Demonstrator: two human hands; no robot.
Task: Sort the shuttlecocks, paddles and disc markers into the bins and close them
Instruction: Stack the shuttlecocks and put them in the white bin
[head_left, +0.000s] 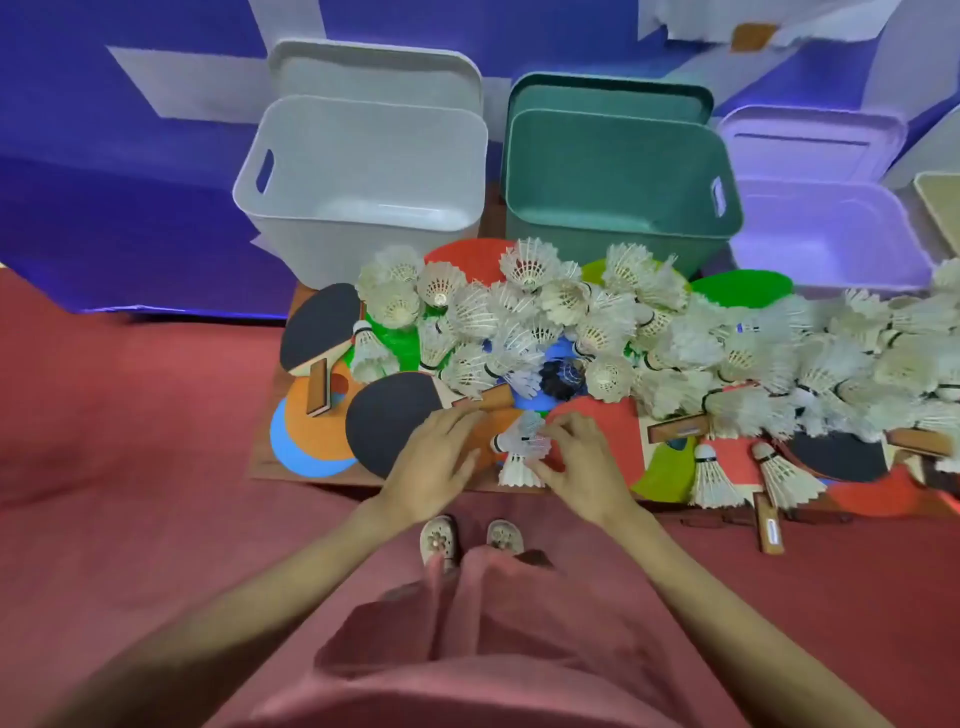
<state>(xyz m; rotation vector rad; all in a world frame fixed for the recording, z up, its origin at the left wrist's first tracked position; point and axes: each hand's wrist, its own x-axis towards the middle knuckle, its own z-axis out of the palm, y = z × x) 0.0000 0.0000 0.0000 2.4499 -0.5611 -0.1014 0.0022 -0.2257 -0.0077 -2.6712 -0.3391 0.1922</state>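
I see my left hand (434, 465) lying low over the near edge of the pile, its fingers almost straight and a little spread, the fingertips touching the orange disc (485, 441) beside the black paddle (387, 421). It holds nothing. My right hand (584, 462) is beside it, fingers bent, and it pinches a white shuttlecock (527, 439) by the feathers between thumb and fingertips. A second shuttlecock (519, 470) lies just under that one; I cannot tell if the right hand touches it also.

The things of the task lie on a board (265, 457) on the red floor (130, 415). The big heap of shuttlecocks (675, 338) goes from the middle to the right edge, where it is cut off. It covers most of the disc markers, so only parts of red, green, blue and orange show. Another paddle (319, 325) lies at the left of the heap, and more paddles on the right are mostly hidden, only handles and a dark part are visible.

Behind the heap stand three open bins: the white bin (291, 228), the green bin (597, 228) and the lilac bin (909, 260). A lid leans behind each. The lilac bin is washed out by light, and its inside is hard to read. At the bottom my shoes (470, 540) show between the arms
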